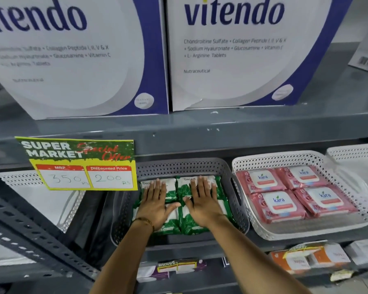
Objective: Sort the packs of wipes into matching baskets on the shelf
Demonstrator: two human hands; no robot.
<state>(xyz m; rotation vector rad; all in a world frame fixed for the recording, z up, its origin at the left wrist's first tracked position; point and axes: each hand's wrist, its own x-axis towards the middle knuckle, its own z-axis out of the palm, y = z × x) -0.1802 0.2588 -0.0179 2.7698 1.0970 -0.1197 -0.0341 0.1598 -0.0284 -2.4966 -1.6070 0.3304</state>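
Several green-and-white packs of wipes (pixel 190 224) lie flat in a grey perforated basket (pixel 180 167) on the middle shelf. My left hand (pixel 154 203) rests palm down on the left packs, fingers spread. My right hand (pixel 203 201) lies flat on the right packs in the same way. Neither hand grips a pack. To the right, a white perforated basket (pixel 285 159) holds several pink "kara" packs of wipes (pixel 295 195) laid in two rows.
Two large "vitendo" boxes (pixel 232 52) stand on the shelf above. A yellow-green price sign (pixel 81 164) hangs from the shelf edge. White baskets sit at far left (pixel 19 179) and far right (pixel 353 153). Boxed goods (pixel 306 259) fill the lower shelf. A slanted grey strut (pixel 30 225) crosses the left.
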